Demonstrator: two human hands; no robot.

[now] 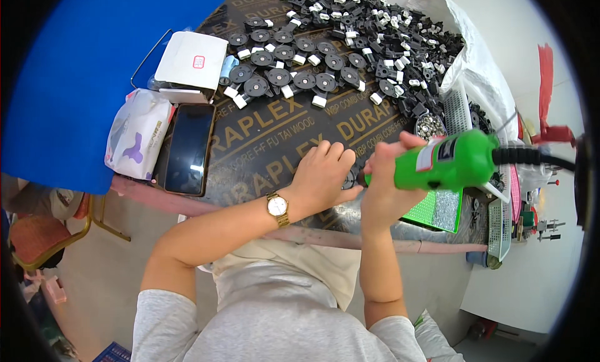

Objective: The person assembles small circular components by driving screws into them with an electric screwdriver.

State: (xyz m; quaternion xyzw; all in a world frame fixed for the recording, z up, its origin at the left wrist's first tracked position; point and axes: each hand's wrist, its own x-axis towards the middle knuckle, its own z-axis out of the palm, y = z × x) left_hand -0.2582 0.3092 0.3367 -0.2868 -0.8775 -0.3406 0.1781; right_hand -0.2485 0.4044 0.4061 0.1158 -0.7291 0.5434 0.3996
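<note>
My right hand (384, 181) grips a green electric screwdriver (453, 162) whose black cable runs off to the right. Its tip points left at a small black round part (350, 177) on the dark board. My left hand (322, 171), with a gold wristwatch (278, 207) on the wrist, presses down on that part, which is mostly hidden under the fingers. Rows of similar black round parts with white clips (294, 68) lie further back on the board.
A large heap of black and white parts (387, 30) spills from a white sack at the back right. A black phone (187, 148), a tissue pack (137, 132) and a white box (190, 59) lie at the left. A green tray (437, 213) and white baskets (500, 224) sit on the right.
</note>
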